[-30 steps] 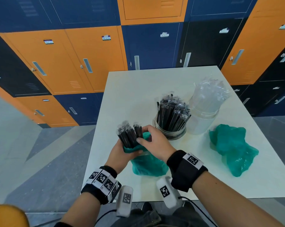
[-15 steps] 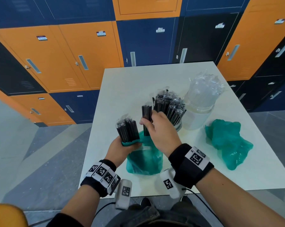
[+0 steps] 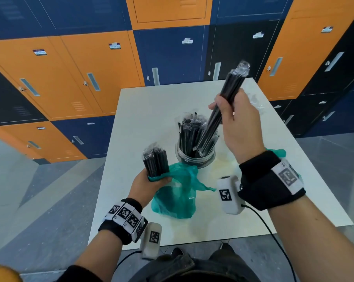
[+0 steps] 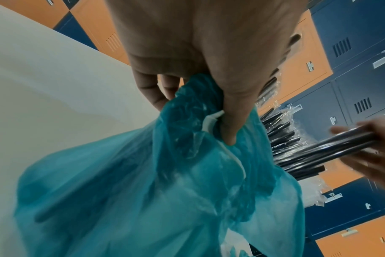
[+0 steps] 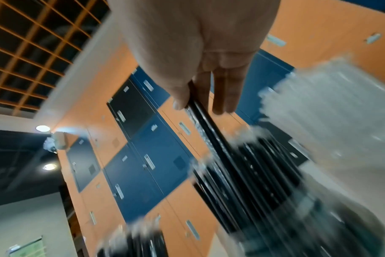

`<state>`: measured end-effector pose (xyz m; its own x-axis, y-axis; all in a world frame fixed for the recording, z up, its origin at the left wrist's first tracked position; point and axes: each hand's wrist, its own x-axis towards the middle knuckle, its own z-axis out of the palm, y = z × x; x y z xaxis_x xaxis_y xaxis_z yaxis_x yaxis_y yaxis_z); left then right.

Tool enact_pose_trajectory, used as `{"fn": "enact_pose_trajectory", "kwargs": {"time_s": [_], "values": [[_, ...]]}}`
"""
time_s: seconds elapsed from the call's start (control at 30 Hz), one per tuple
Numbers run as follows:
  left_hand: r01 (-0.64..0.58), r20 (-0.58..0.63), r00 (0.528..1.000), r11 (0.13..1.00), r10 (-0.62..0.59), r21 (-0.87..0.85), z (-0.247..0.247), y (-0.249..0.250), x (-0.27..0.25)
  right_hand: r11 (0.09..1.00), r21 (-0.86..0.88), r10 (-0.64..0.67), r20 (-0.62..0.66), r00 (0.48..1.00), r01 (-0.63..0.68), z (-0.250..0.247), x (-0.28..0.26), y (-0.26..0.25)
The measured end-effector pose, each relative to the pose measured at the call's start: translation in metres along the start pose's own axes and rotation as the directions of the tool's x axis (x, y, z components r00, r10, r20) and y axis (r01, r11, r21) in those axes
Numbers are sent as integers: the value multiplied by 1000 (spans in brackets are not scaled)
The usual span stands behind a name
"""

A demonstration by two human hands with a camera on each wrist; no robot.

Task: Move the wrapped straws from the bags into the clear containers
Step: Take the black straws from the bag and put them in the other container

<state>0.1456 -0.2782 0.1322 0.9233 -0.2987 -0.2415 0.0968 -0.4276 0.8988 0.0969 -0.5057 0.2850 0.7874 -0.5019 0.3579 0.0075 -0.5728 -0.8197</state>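
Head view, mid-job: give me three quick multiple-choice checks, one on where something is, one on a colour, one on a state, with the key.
1. The right hand's black straws have their lower ends where?
A. in the clear jar
B. flat on the table
C. inside the bag

2. What colour is the bag that the left hand grips?
A. orange
B. teal
C. white

3. How does the jar stand?
A. empty
B. tipped over
C. upright, holding many straws

Key: 1 A, the tilted bundle's lower end dips among the jar's straws; 2 B, teal plastic bunches under the fingers; 3 C, black straws crowd its mouth.
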Motion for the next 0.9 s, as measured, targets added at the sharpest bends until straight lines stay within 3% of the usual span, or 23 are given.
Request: {"fn": "enact_pose_trajectory", "kwargs": {"time_s": [0.1, 0.23, 0.4, 0.53, 0.63, 0.77, 0.9], "values": [[0, -3, 1000, 1000, 0, 6, 0, 2, 0, 987, -163, 2, 99, 995, 14, 17, -12, 31], [6, -10, 1000, 1000, -6, 10, 2, 3, 0, 890, -454, 56, 205, 977, 44, 43, -41, 71], [9, -17, 1000, 1000, -9, 10, 2, 3, 0, 862, -501, 3, 165, 986, 81, 48, -46, 76], [12, -19, 1000, 1000, -12, 6, 2, 2, 0, 919, -357, -153, 77, 985, 171, 42, -39, 58], [14, -17, 1000, 1000, -14, -4, 1, 1, 0, 866, -375, -273, 200, 941, 331, 44, -38, 52], [5, -12, 1000, 1000, -5, 12, -1, 2, -1, 705, -541, -251, 415, 875, 458, 58, -49, 68], [-20, 2, 1000, 1000, 20, 11, -3, 5, 0, 649, -613, -271, 368, 890, 451, 59, -51, 73]]}}
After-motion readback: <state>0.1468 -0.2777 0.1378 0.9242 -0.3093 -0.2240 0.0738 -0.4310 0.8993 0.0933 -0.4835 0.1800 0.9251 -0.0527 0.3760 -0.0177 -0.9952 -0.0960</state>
